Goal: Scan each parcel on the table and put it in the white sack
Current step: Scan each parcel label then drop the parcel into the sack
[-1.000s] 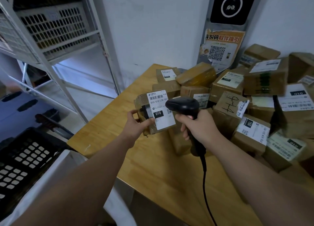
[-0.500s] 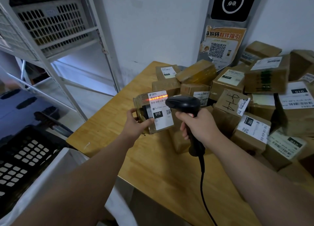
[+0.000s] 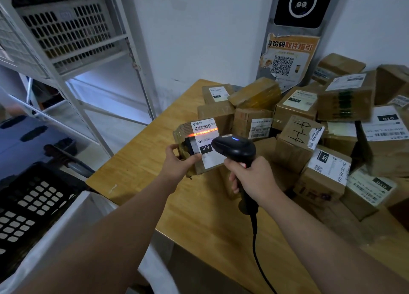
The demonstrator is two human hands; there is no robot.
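Nearest, off the bench's left edge, the rim of a white fabric sack (image 3: 73, 216) shows, with a black perforated plastic crate (image 3: 26, 205) just beside it. The light wooden bench (image 3: 199, 227) runs from the near edge to a far corner against the wall. A black cable (image 3: 254, 245) trails over the near edge up to a black handheld barcode scanner (image 3: 234, 147).

The right grip (image 3: 252, 181) is clenched round the scanner's handle, with the head aimed left. The left grip (image 3: 177, 165) grasps a small brown cardboard parcel with a white label (image 3: 199, 143), thumb on the label face, fingers behind. The parcel is upright near the bench's left edge, just beside the scanner head. A red scan line crosses the barcode at the top of its label.

Behind them, a heap of brown cardboard parcels (image 3: 321, 139) fills the bench's far right part. Beyond the left edge stands a white metal shelving rack (image 3: 88, 83) holding a pale perforated basket (image 3: 66, 28). On the wall above the heap hangs a torn orange poster with a QR code (image 3: 285, 61).
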